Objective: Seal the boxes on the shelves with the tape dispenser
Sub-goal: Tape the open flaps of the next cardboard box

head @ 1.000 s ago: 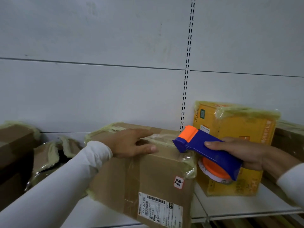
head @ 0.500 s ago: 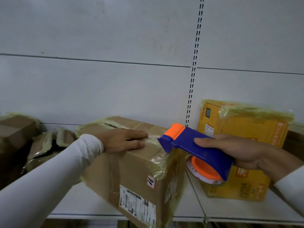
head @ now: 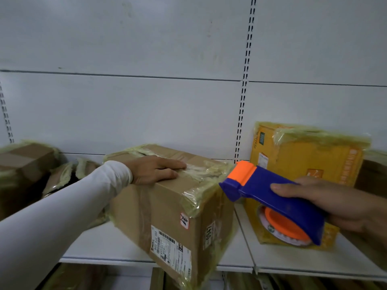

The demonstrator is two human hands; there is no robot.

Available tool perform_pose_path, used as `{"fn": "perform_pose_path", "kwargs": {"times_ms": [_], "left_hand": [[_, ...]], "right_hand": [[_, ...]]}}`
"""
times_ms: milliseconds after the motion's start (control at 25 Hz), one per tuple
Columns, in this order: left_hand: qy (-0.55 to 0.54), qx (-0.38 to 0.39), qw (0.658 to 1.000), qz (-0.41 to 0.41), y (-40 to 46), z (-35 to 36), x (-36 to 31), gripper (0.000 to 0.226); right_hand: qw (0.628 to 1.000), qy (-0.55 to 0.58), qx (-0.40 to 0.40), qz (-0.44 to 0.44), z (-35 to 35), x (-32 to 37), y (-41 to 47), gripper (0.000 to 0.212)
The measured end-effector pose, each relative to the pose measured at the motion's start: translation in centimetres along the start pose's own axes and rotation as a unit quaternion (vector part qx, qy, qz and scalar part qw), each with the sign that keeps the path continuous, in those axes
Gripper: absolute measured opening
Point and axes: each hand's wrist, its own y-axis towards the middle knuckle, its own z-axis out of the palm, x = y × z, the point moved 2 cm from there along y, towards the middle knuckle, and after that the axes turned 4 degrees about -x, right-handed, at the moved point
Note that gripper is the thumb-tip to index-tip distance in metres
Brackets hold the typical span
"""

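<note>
A brown cardboard box (head: 167, 208) with shipping labels sits askew on the white shelf (head: 234, 262), one corner past the front edge. Yellowish tape covers its top seam and right edge. My left hand (head: 154, 169) lies flat on the box top, fingers straight. My right hand (head: 333, 204) grips a blue and orange tape dispenser (head: 272, 199) just right of the box. Its orange nose is at the box's upper right corner; I cannot tell if it touches the box.
A yellow box (head: 303, 162) wrapped in tape stands behind the dispenser, against the white back panel. Several taped brown boxes (head: 25, 162) crowd the left end of the shelf. A slotted upright (head: 244, 91) runs down the panel. More boxes show on the shelf below.
The dispenser has slid from over the box top to off its right edge. My left hand stays pressed on the top. The view has drifted, and the box looks turned slightly.
</note>
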Motion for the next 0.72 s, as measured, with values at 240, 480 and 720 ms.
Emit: {"fn": "perform_pose_path", "kwargs": {"times_ms": [240, 480, 720], "left_hand": [[0.016, -0.115, 0.99, 0.078, -0.9, -0.2, -2.4, 0.06], [0.024, -0.032, 0.994, 0.106, -1.9, 1.0, -7.5, 0.081], [0.042, -0.054, 0.997, 0.043, -3.1, 2.1, -9.0, 0.078]], "right_hand": [[0.992, 0.071, -0.104, 0.029, 3.2, -2.1, 1.0, 0.052], [0.988, 0.11, -0.102, 0.029, 4.8, -2.4, 1.6, 0.039], [0.991, 0.103, -0.082, 0.019, 6.3, -2.0, 1.8, 0.043]]}}
